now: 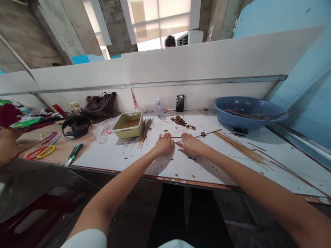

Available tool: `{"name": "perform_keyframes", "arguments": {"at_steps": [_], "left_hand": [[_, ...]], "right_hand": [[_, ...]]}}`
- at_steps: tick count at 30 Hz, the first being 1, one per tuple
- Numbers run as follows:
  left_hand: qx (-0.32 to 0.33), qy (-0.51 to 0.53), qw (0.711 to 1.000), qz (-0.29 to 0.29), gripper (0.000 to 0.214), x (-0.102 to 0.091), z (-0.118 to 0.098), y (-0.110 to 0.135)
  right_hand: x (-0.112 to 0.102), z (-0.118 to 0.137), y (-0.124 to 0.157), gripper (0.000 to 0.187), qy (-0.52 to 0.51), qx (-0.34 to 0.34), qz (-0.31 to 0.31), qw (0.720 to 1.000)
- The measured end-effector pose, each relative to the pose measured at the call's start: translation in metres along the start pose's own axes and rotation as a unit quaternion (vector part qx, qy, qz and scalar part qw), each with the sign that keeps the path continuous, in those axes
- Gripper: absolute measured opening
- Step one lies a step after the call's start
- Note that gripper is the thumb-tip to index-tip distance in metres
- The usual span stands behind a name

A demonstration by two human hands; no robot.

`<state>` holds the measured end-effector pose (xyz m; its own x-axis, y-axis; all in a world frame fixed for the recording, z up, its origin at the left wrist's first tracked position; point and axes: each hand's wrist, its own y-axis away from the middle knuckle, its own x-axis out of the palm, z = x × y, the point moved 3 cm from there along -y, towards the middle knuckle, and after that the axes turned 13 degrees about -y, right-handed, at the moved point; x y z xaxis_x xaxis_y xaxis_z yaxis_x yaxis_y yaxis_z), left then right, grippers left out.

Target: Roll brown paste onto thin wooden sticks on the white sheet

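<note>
White tabletop (103, 155), forearms (134, 170) crossing front edge (165, 178), left hand (164, 144), right hand (191, 144) flattened atop thin stick (176, 137), blue basin (240, 120) well apart

One head-worn camera is looking forward and down from head height, catching the left hand (164, 144) and right hand (192, 144) at middle distance near the center; the tabletop (103, 155) is stretching across the wide view, the partition (207, 62) is rising beyond it, and dark trousers (168, 213) are showing at the bottom
</note>
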<state>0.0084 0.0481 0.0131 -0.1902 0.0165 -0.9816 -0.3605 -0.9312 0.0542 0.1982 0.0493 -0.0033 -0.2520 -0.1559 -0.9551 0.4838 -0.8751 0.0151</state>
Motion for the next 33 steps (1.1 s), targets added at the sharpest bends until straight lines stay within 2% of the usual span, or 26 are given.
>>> {"name": "perform_keyframes", "arguments": {"at_steps": [3, 10, 12, 18, 27, 33], "left_hand": [[-0.014, 0.004, 1.000, 0.003, 0.067, -0.002, -0.002, -0.003], [-0.009, -0.013, 0.999, -0.043, 0.069, 0.013, -0.006, 0.039], [-0.022, -0.009, 0.999, -0.037, 0.068, 0.009, -0.005, 0.038], [-0.062, 0.019, 0.998, 0.001, 0.067, -0.010, -0.002, 0.014], [-0.038, 0.003, 0.999, -0.033, 0.068, 0.007, 0.000, 0.046], [-0.060, 0.026, 0.998, 0.001, 0.067, -0.004, 0.006, 0.019]], "right_hand": [[0.000, 0.001, -0.002, 0.091, 0.001, 0.007, -0.008, 1.000], [0.014, 0.003, 0.033, 0.096, -0.014, -0.031, -0.008, 0.999], [0.010, 0.004, 0.030, 0.096, -0.016, -0.025, -0.004, 1.000], [-0.007, 0.005, 0.004, 0.089, -0.011, 0.005, 0.002, 1.000], [0.013, 0.000, 0.033, 0.095, -0.006, -0.049, -0.027, 0.998], [-0.003, -0.002, 0.005, 0.091, -0.004, -0.006, 0.000, 1.000]]}}
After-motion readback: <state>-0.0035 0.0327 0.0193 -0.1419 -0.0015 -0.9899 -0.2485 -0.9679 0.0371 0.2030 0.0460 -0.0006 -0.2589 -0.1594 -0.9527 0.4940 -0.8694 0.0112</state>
